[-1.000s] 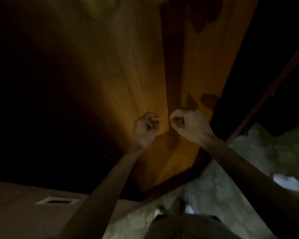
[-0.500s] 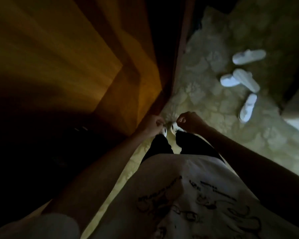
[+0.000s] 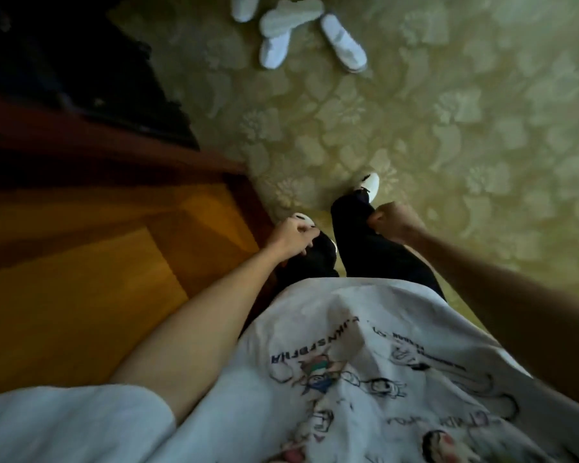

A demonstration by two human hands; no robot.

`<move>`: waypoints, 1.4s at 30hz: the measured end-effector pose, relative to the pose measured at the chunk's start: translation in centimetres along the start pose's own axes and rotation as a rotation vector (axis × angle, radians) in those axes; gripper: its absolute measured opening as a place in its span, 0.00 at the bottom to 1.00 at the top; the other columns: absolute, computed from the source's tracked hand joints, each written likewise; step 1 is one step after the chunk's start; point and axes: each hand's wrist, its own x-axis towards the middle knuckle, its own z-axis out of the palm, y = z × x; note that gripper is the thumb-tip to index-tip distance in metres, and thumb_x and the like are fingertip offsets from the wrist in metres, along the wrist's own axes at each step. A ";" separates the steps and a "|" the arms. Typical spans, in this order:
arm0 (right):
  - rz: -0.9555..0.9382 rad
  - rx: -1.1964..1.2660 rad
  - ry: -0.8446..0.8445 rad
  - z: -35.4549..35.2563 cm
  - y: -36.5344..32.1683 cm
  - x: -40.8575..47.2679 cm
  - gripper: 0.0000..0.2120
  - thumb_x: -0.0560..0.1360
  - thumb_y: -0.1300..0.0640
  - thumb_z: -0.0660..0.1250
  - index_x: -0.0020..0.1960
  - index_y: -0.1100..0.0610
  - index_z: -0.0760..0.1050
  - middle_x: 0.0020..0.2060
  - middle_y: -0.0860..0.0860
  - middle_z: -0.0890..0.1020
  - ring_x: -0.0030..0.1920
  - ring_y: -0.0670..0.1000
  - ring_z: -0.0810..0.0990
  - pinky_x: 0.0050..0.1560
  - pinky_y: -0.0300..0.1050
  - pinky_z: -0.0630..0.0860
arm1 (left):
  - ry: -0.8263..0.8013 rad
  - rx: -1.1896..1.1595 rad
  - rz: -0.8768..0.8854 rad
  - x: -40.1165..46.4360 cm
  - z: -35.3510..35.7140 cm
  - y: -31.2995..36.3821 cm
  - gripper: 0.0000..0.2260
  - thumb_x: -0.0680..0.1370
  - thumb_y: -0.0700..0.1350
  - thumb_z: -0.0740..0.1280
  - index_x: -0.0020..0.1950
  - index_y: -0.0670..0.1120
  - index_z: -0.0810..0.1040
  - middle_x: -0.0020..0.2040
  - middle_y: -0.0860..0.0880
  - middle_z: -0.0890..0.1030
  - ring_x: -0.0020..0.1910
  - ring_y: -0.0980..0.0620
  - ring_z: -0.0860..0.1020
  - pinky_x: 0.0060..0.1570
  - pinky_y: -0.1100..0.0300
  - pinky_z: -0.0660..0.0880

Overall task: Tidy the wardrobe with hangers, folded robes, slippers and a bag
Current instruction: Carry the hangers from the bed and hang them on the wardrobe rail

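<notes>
**Slippers to be gathered from the carpet**

Four white slippers (image 3: 310,31) are seen scattered on the patterned carpet (image 3: 448,135) at the top of the head view, well apart from both hands. Two of them overlap, one lying across another; a third lies just beside them to the right, and a fourth is cut off by the frame edge. Hangers, robes and a bag are not shown.

The step in hand is judged to be the approach to the slippers. It would be done well if they were paired sole to sole and lifted by the open heel ends, one pair per hand, so that the soft uppers are not crushed.

The left hand (image 3: 293,237) is held loosely curled over the dark trousers, nothing gripped. The right hand (image 3: 393,222) is closed into a fist; whether anything small is enclosed cannot be told.

The wardrobe (image 3: 81,262) is seen at the left as lit orange-brown wood panels with a darker red-brown edge. Whether its inside is shown, and what it holds, cannot be told from this view; the black area beyond it is too dark to read.
</notes>
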 end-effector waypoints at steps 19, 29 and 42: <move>0.398 0.785 0.131 -9.8 21.2 0.5 0.11 0.77 0.56 0.67 0.48 0.64 0.83 0.42 0.58 0.86 0.44 0.56 0.85 0.49 0.54 0.83 | -0.186 0.678 0.161 12.2 7.2 33.9 0.08 0.83 0.43 0.63 0.51 0.43 0.82 0.44 0.45 0.84 0.37 0.51 0.82 0.39 0.57 0.79; 0.119 0.695 0.257 -34.7 19.1 13.7 0.11 0.75 0.56 0.64 0.40 0.62 0.80 0.37 0.56 0.82 0.39 0.56 0.81 0.38 0.47 0.78 | -0.120 0.650 0.027 20.0 2.6 44.6 0.07 0.83 0.42 0.64 0.52 0.43 0.82 0.45 0.45 0.84 0.39 0.50 0.81 0.37 0.60 0.77; 0.231 0.459 0.198 -60.3 30.2 22.4 0.12 0.74 0.55 0.63 0.46 0.60 0.82 0.43 0.55 0.85 0.42 0.56 0.83 0.45 0.51 0.83 | -0.122 0.500 0.069 31.2 5.8 75.1 0.08 0.81 0.42 0.65 0.47 0.41 0.82 0.41 0.45 0.84 0.32 0.51 0.80 0.27 0.63 0.74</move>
